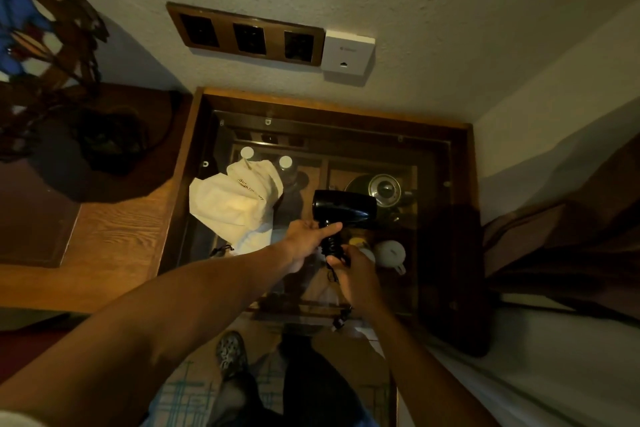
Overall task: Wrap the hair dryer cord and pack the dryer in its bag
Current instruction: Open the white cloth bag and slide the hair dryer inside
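1. Two hands meet over a glass-topped wooden cabinet (464, 184) in the head view. The left hand (304, 236) grips the handle of the glossy black dryer (343, 208), thumb laid straight along it; the barrel points right.
2. The right hand (353, 270) is clamped on the black cord (332, 248), which is coiled round the handle's lower end. A loose length hangs down to the plug (341, 321).
3. The bag (235, 204), soft cream cloth with a dark drawstring, lies crumpled on the glass just left of the dryer. Its dark print is too creased to read.
4. Under the glass sit a round metal kettle (381, 189) and a white cup (391, 253).
5. Three dark sockets (249, 38) in a brown frame sit on the rough plaster wall.
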